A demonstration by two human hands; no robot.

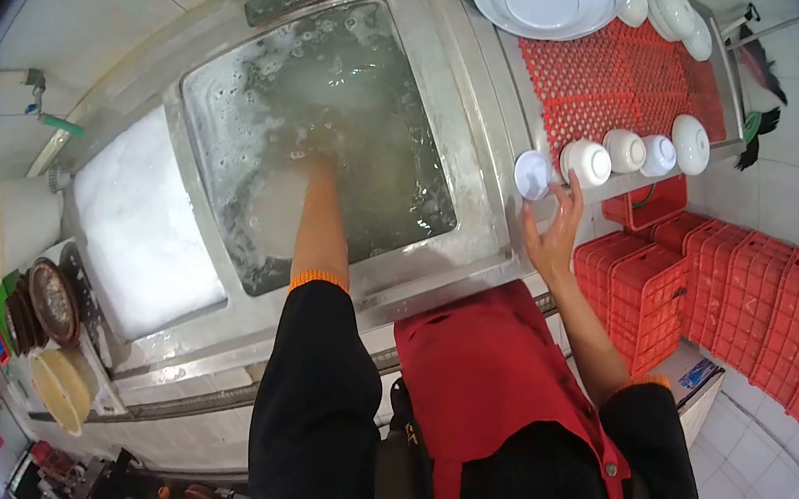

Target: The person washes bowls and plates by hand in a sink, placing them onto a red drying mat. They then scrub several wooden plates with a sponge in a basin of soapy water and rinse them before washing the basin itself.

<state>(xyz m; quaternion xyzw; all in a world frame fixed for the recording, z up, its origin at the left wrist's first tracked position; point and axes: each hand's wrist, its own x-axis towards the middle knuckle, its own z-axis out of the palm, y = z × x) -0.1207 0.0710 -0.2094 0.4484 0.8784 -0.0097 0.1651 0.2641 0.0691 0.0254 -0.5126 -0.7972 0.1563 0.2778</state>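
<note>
Red apron (pixel 480 365), murky water (pixel 373 122) hiding left hand, grip unclear, right hand (pixel 554 239) spread, empty, by white bowls (pixel 625 150), red crates (pixel 767 317).

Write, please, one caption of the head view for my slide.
Left forearm in cloudy sink water, right hand open beside small white bowls.

Right fingers (pixel 529 224) beside a white cup (pixel 532 174)

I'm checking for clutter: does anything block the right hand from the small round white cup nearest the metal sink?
Nothing visible stands between the right hand and the small white cup; the fingertips are close beside it, though contact is unclear.
</note>
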